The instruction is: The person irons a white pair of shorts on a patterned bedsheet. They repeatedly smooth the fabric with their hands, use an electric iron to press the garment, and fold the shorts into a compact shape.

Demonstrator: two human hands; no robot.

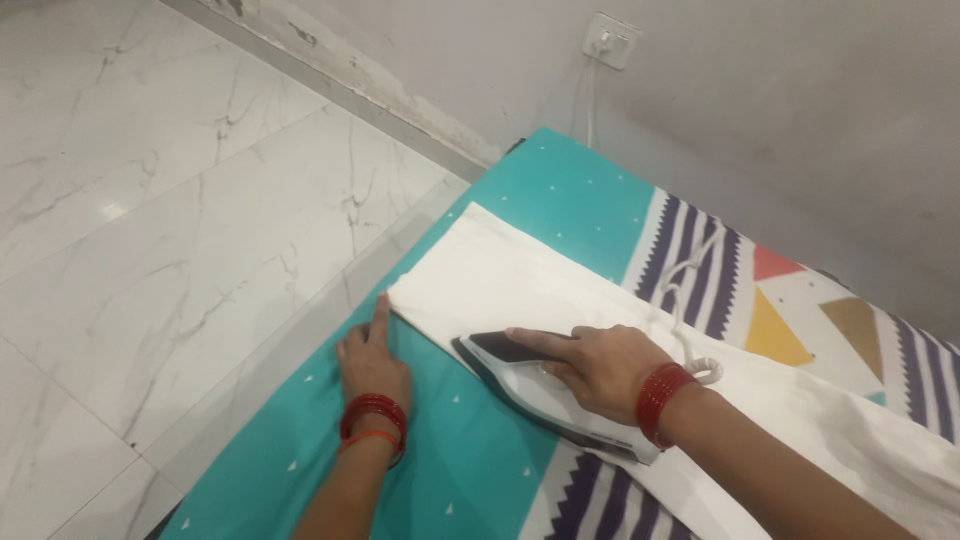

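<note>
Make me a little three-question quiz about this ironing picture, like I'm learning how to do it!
1. True or false: the right hand grips the iron.
2. What is the left hand doing? A) lifting the cord B) pressing flat beside the edge of the white cloth C) touching the wall socket
3. Fill in: the iron's cord runs over the striped part of the cover toward the ____.

Key: 1 true. 2 B. 3 wall socket.
</note>
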